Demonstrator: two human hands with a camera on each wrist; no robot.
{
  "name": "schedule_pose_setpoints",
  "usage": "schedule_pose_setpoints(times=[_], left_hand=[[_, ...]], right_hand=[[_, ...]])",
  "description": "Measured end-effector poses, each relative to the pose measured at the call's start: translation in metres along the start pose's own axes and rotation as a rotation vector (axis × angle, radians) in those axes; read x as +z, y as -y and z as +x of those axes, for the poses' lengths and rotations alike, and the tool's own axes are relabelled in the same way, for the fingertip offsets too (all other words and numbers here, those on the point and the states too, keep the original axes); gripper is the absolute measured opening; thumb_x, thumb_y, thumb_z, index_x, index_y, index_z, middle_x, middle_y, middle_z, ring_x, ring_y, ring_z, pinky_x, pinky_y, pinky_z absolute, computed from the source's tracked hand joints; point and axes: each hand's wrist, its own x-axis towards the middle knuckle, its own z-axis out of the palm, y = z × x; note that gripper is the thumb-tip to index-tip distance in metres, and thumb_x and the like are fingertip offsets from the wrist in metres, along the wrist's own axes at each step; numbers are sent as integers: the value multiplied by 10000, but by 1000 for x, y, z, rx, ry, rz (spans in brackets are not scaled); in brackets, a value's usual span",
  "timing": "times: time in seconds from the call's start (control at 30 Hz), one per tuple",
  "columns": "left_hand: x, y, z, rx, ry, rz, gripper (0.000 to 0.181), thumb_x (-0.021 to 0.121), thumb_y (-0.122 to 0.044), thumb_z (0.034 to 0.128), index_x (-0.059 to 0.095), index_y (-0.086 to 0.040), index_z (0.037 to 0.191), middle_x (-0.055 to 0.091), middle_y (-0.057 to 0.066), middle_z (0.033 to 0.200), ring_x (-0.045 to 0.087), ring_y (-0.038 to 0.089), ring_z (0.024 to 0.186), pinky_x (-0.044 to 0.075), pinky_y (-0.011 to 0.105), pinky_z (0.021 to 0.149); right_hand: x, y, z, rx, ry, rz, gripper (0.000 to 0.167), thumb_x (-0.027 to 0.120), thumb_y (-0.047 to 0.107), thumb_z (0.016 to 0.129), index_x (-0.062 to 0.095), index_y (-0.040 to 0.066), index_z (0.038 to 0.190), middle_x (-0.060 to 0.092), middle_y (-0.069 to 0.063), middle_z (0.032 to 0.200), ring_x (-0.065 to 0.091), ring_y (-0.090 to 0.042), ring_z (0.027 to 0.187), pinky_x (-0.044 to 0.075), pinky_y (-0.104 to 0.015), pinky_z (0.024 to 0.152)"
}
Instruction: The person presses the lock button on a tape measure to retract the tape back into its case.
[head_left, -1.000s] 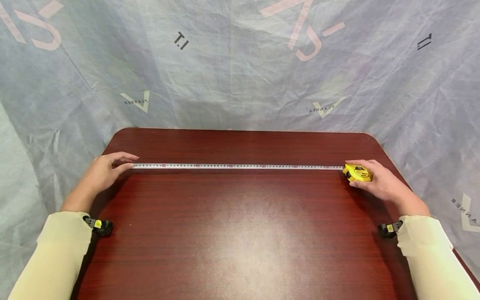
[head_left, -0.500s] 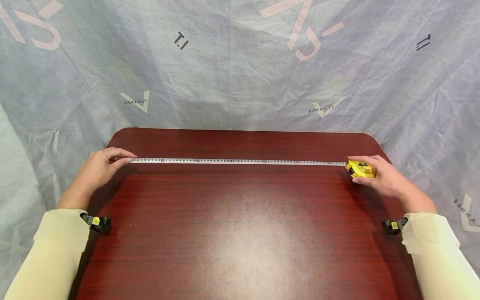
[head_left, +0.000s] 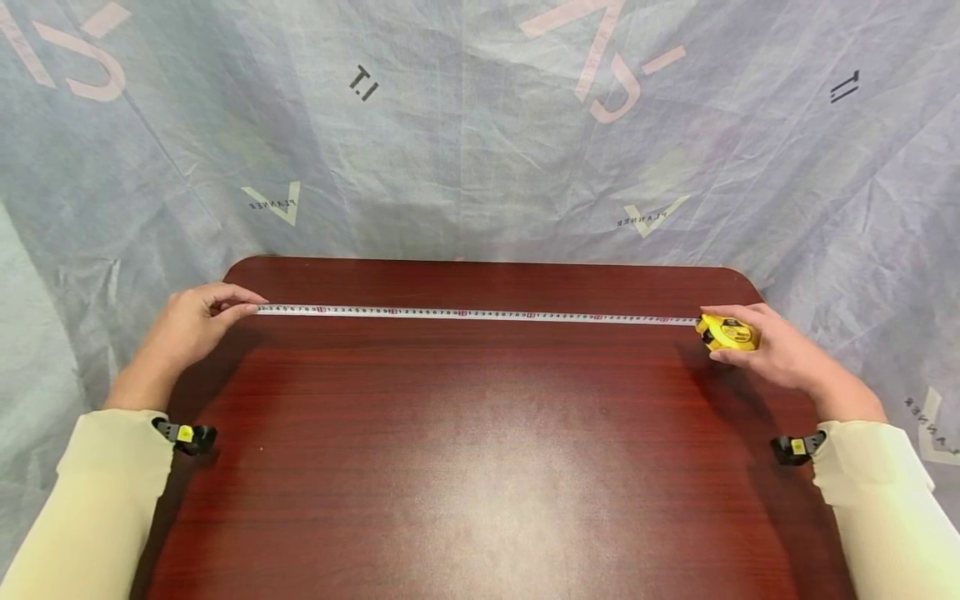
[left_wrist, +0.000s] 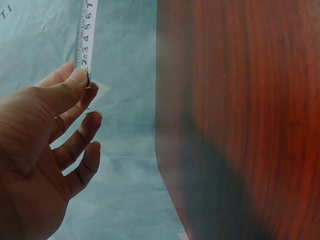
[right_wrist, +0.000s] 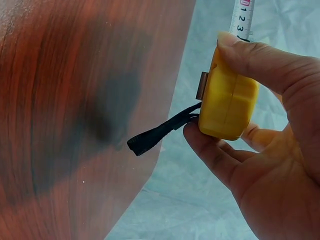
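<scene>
A yellow tape measure (head_left: 729,332) is gripped in my right hand (head_left: 787,350), thumb at its mouth and fingers round the case. Its white blade (head_left: 465,314) runs straight across to the left, with black numbers and red tens marks. The blade's free end is pinched between thumb and fingertips of my left hand (head_left: 191,329). In the left wrist view the other fingers of that hand curl loosely below the blade end (left_wrist: 86,55). A black wrist strap (right_wrist: 155,134) and a metal clip hang from the case in the right wrist view. Shadows under both hands suggest the tape is held above the table.
The dark red wooden table (head_left: 465,433) has rounded far corners. Grey printed sheeting (head_left: 465,150) hangs behind it and at both sides. Each wrist carries a small black camera, one by the left sleeve (head_left: 112,467) and one by the right.
Both hands have shifted away from me and slightly outward. The blade has moved toward the table's far edge, and a little more of it is drawn out.
</scene>
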Motion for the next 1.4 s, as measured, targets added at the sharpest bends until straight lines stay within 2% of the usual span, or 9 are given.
schedule_pose_setpoints(times=[0.17, 0.3, 0.4, 0.63, 0.87, 1.13, 1.27, 1.4], left_hand=[[-3, 0, 2, -9, 10, 9, 139, 762, -148, 959, 801, -142, 1093, 738, 91, 923, 505, 29, 708, 347, 180, 623], [-6, 0, 2, -15, 10, 20, 143, 758, -156, 963, 799, -150, 1100, 740, 104, 956, 508, 32, 719, 348, 181, 625], [-7, 0, 3, -11, 3, 22, 143, 763, -158, 959, 801, -154, 1097, 746, 114, 989, 509, 6, 732, 352, 175, 632], [-8, 0, 2, 1, -17, 14, 139, 777, -149, 946, 805, -159, 1082, 748, 108, 1007, 497, -62, 745, 361, 162, 646], [-10, -2, 1, -7, -12, 4, 138, 766, -154, 957, 804, -155, 1089, 747, 117, 1038, 503, -91, 751, 373, 145, 644], [-12, -4, 1, -2, -24, 2, 141, 775, -146, 948, 807, -172, 1083, 747, 97, 1033, 498, -113, 754, 376, 141, 654], [-14, -4, 1, 1, -13, 33, 138, 765, -179, 959, 801, -196, 1092, 750, 79, 1034, 492, -76, 758, 368, 185, 665], [-17, -4, 1, 6, -5, 60, 103, 758, -216, 968, 789, -218, 1066, 746, 44, 957, 502, 9, 737, 353, 237, 667]], right_hand=[[-1, 0, 0, -20, -3, 23, 635, 836, 51, 867, 565, 44, 1441, 512, -210, 1282, 440, -209, 1037, 360, -164, 772], [-2, 0, -1, -45, -11, 44, 624, 829, 31, 867, 565, 33, 1433, 513, -195, 1293, 443, -79, 1001, 362, -160, 777], [-3, 2, -1, -64, -23, 50, 628, 832, 12, 857, 568, 28, 1426, 514, -173, 1275, 434, -39, 993, 361, -154, 780], [-6, 5, 0, -73, -58, 42, 657, 851, -18, 823, 582, 21, 1421, 531, -155, 1238, 431, -84, 1016, 351, -150, 790], [-11, 6, 2, -44, -64, 28, 679, 843, -13, 834, 569, 75, 1450, 518, -176, 1231, 408, -169, 1037, 351, -176, 778], [-11, 9, 4, -88, -90, 32, 526, 834, -71, 813, 661, 82, 1285, 548, -105, 1221, 396, -156, 1057, 358, -165, 784], [-11, 11, 4, -73, -96, 20, 463, 839, -68, 808, 687, 84, 1218, 562, -117, 1235, 403, -153, 1051, 348, -189, 786], [-12, 12, 6, -54, -72, 3, 434, 828, -44, 835, 689, 97, 1221, 549, -160, 1271, 413, -195, 1061, 349, -212, 783]])
